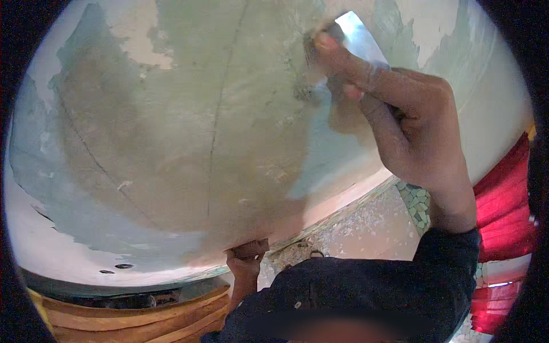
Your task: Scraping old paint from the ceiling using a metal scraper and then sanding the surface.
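Note:
A large curved wall surface (257, 141), patched in green, beige and white, fills most of the head view, with thin dark lines running along it. My right hand (411, 115), at the upper right, grips a shiny flat metal scraper blade (360, 38) against or just over this surface. Dark smudges show beside my fingertips, which are blurred. Low in the middle, my left hand (244, 261) holds a brownish block-like piece (251, 248) at the lower edge of the surface; what it is made of I cannot tell.
Red fabric (506, 201) hangs at the right. Below lie a speckled floor (364, 227) and a strip of green stone-pattern tiles (418, 206). Orange-brown slatted material (128, 321) lies at the lower left, beneath two small dark holes in the surface's white rim (77, 257).

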A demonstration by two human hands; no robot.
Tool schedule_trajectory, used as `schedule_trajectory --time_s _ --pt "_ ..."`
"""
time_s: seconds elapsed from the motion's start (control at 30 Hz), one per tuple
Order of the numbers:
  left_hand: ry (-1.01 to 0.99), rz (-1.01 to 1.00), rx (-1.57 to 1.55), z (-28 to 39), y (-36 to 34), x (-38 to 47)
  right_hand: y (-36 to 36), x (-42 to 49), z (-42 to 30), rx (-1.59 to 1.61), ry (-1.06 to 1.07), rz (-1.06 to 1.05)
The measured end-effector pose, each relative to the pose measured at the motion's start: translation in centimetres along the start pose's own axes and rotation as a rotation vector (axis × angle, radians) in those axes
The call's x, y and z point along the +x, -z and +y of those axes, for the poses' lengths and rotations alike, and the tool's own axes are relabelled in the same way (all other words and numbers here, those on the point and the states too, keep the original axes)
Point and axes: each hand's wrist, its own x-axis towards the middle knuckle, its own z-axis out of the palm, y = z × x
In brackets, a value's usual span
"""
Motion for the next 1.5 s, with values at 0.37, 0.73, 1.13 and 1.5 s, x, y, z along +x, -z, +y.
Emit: schedule_trajectory --time_s 0.37,0.73,1.13,1.5 --pt "0.021 0.098 -0.043 0.3 -1.3 -0.2 0.5 -1.3 1.2 -0.063 -0.060 -0.025" --pt "-0.038 -0.153 0.070 -0.3 0.7 0.4 -0.2 -1.0 0.5 -0.037 -0.059 0.010" --pt "-0.023 -0.014 -0.082 0.4 -2.6 -1.0 0.5 -1.7 0.7 -0.097 -0.085 -0.016" --pt "-0.003 -0.253 -0.004 -0.3 1.0 0.6 -0.2 -1.8 2.0 -0.041 -0.057 0.020"
